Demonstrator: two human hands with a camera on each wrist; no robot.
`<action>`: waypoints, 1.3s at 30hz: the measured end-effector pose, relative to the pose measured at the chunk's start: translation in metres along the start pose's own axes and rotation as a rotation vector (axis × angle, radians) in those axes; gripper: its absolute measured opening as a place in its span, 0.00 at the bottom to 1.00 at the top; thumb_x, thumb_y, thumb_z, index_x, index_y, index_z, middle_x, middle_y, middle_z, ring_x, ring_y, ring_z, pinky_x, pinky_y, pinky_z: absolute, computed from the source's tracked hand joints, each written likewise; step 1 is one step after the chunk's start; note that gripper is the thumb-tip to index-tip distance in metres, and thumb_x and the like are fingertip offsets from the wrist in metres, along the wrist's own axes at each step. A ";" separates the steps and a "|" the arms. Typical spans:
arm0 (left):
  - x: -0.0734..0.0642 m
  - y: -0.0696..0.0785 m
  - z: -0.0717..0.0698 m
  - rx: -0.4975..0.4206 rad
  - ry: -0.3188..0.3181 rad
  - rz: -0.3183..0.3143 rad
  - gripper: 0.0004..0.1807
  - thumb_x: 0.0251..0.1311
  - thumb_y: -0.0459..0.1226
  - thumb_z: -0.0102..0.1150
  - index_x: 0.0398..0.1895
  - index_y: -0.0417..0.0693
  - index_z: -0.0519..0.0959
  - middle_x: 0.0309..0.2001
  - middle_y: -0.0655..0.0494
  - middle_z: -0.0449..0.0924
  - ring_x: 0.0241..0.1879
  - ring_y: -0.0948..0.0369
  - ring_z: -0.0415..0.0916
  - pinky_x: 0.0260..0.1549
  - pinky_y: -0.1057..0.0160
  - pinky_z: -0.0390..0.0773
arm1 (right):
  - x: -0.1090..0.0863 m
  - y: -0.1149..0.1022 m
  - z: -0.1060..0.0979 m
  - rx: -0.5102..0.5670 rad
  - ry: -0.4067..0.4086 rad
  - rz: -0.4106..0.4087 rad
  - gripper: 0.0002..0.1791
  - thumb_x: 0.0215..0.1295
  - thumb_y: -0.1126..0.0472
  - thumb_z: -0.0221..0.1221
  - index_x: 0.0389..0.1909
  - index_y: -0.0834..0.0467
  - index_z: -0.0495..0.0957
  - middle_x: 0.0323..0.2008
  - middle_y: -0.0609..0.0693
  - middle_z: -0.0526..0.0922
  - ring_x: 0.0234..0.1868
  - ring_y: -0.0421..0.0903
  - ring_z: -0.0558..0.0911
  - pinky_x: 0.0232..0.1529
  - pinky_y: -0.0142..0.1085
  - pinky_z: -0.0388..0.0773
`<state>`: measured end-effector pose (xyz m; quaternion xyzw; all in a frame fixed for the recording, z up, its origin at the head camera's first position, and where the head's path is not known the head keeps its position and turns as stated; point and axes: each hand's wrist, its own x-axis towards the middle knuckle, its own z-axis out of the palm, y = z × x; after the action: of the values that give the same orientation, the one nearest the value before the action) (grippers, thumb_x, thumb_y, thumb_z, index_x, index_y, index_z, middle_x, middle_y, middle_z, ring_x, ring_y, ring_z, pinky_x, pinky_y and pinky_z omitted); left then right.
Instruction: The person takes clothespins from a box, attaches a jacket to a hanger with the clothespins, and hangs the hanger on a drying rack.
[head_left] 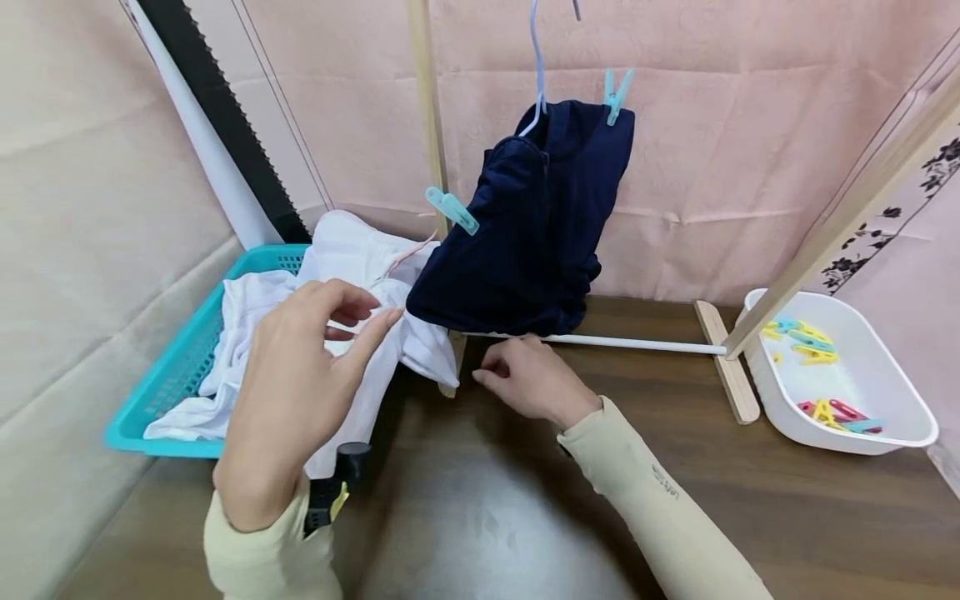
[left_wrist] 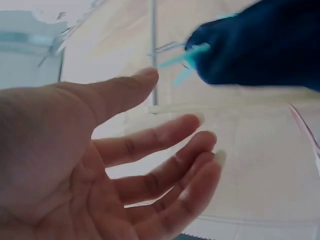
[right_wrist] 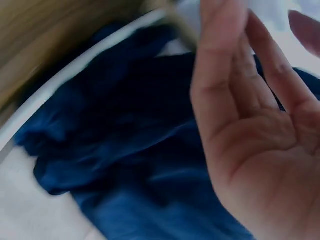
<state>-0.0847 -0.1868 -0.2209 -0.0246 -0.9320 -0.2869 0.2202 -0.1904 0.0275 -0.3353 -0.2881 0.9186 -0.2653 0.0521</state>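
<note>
A navy garment (head_left: 525,242) hangs from a pale blue hanger (head_left: 539,67), with a light blue clothespin (head_left: 452,209) on its left side and another clothespin (head_left: 617,97) at upper right. To the left of the garment is my left hand (head_left: 300,379), thumb and fingers apart with nothing between them. My right hand (head_left: 531,379) is just below the garment's lower edge, fingers loosely bent and holding nothing. In the right wrist view the dark cloth (right_wrist: 125,150) fills the space beside that hand (right_wrist: 270,130). The left wrist view shows the left palm (left_wrist: 60,145) and slack fingers.
Behind my left hand, a teal basket (head_left: 180,358) holds white clothes (head_left: 360,250), some spilling over its side. A white bin (head_left: 900,417) with several colored clothespins stands at right. The rack's wooden post (head_left: 847,208) and low white bar (head_left: 630,342) cross the workspace.
</note>
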 end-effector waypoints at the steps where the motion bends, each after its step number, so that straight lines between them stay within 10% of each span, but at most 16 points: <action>1: -0.001 -0.005 -0.001 0.012 -0.032 0.006 0.16 0.70 0.50 0.61 0.46 0.48 0.83 0.44 0.52 0.83 0.44 0.53 0.81 0.46 0.47 0.82 | -0.002 -0.006 -0.001 0.033 -0.005 -0.023 0.09 0.71 0.52 0.63 0.37 0.51 0.88 0.30 0.42 0.86 0.32 0.38 0.80 0.44 0.37 0.78; 11: 0.014 -0.091 -0.027 0.221 -0.391 0.095 0.20 0.69 0.49 0.62 0.52 0.43 0.81 0.53 0.42 0.80 0.53 0.45 0.74 0.51 0.41 0.78 | 0.004 -0.064 0.026 0.416 -0.086 -0.073 0.13 0.75 0.49 0.58 0.35 0.51 0.82 0.24 0.46 0.86 0.24 0.37 0.85 0.28 0.30 0.79; 22: 0.064 -0.191 -0.030 0.456 -0.805 -0.211 0.79 0.29 0.59 0.85 0.77 0.37 0.40 0.70 0.14 0.33 0.64 0.18 0.41 0.56 0.18 0.61 | 0.023 -0.105 0.057 0.574 -0.006 0.075 0.12 0.72 0.54 0.61 0.43 0.56 0.71 0.29 0.46 0.81 0.24 0.36 0.80 0.28 0.28 0.77; 30: 0.087 -0.208 -0.002 0.527 -0.901 -0.375 0.86 0.29 0.51 0.88 0.81 0.42 0.29 0.75 0.20 0.20 0.73 0.22 0.28 0.62 0.17 0.50 | 0.027 -0.109 0.058 0.718 0.049 0.076 0.10 0.69 0.62 0.59 0.45 0.57 0.68 0.32 0.46 0.78 0.28 0.36 0.76 0.31 0.26 0.73; 39: 0.068 -0.217 0.019 0.562 -0.839 -0.330 0.77 0.35 0.38 0.84 0.79 0.31 0.35 0.74 0.16 0.38 0.67 0.12 0.37 0.59 0.15 0.51 | 0.029 -0.113 0.056 0.865 0.111 -0.008 0.17 0.70 0.64 0.55 0.57 0.60 0.69 0.44 0.50 0.83 0.39 0.34 0.81 0.43 0.25 0.79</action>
<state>-0.1910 -0.3628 -0.3203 0.0695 -0.9724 -0.0226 -0.2214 -0.1437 -0.0929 -0.3233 -0.2289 0.7233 -0.6408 0.1177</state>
